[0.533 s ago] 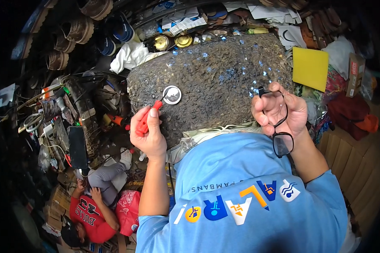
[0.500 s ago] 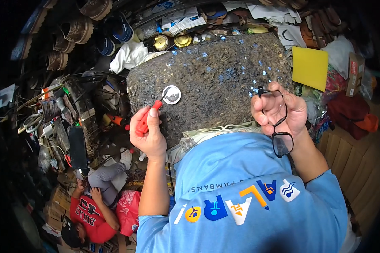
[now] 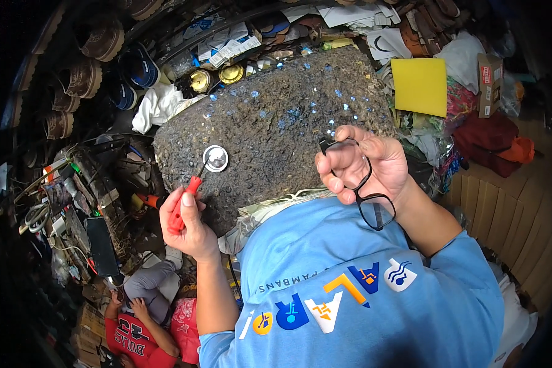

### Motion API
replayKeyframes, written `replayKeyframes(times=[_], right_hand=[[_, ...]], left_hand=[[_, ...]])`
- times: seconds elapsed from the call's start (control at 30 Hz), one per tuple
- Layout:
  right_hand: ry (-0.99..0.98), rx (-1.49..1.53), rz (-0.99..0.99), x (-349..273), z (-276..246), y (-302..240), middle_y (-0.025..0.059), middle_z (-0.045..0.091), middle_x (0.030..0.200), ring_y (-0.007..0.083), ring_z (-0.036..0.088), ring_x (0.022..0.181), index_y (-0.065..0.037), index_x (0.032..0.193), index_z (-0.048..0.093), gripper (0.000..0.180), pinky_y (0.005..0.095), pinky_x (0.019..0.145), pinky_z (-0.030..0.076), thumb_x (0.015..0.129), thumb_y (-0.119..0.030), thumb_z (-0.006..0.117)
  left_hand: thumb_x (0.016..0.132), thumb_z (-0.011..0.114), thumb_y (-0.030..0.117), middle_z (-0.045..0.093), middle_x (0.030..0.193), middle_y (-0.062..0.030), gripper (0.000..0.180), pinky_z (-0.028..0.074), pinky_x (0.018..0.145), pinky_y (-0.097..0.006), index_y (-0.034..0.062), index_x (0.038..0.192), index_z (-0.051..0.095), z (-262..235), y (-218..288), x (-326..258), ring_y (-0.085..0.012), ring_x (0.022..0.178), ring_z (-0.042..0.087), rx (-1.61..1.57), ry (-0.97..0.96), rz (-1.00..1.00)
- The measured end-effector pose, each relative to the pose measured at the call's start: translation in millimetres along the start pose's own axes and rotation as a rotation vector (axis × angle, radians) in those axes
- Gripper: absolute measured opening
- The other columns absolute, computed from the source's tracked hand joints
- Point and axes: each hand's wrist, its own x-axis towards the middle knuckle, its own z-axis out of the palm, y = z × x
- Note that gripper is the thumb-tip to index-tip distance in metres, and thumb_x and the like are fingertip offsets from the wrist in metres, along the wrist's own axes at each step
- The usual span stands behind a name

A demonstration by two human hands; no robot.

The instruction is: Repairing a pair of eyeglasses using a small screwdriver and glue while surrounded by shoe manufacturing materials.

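My left hand [image 3: 192, 230] is closed around the red handle of a thin-shafted tool [image 3: 193, 185]; I cannot tell whether it is an awl or a screwdriver. Its dark shaft points at a small round white-rimmed dish [image 3: 216, 158] lying on the worktop, the tip reaching the dish's edge. Black-framed glasses [image 3: 376, 211] hang tilted from my right hand [image 3: 383, 162], whose fingers and thumb grip the frame around the upper lens. The lower lens dangles in front of my blue shirt.
Beneath my hands is a rough dark worktop [image 3: 270, 135] with blue flecks. Two gold tins [image 3: 231, 74] and a white cloth [image 3: 156, 107] lie at its far left, a yellow sheet [image 3: 420, 87] at its right. Shoes [image 3: 101, 40] line the upper left. A person in red [image 3: 138, 337] sits lower left.
The view has turned, so the worktop, dish and both hands appear farther left. Both hands keep their grips on the tool and the glasses.
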Motion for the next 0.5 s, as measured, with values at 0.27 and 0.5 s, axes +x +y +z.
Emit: replayKeyframes(times=[0.27, 0.5], right_hand=[[-0.049, 0.017, 0.048, 2.4, 2.0, 7.9, 0.0352, 0.057, 0.118, 0.0441, 0.064, 0.096, 0.0, 0.125, 0.055, 0.036, 0.0479, 0.076, 0.058, 0.091, -0.013, 0.054], [-0.041, 0.007, 0.072, 2.9, 6.7, 17.0, 0.0343, 0.058, 0.116, 0.043, 0.065, 0.095, 0.002, 0.124, 0.054, 0.034, 0.0514, 0.075, 0.058, 0.092, -0.009, 0.051]], left_hand=[[0.091, 0.06, 0.026, 0.062, 0.087, -0.0171, 0.036, 0.048, 0.062, -0.025, -0.0014, 0.113, 0.054, 17.6, 65.3, -19.5, -0.0187, 0.069, 0.059, -0.211, -0.196, 0.23], [0.089, 0.063, 0.033, 0.058, 0.083, -0.0168, 0.042, 0.045, 0.066, -0.037, -0.0012, 0.109, 0.049, 36.6, 91.6, -27.4, -0.0235, 0.069, 0.056, -0.087, -0.672, 0.477]])
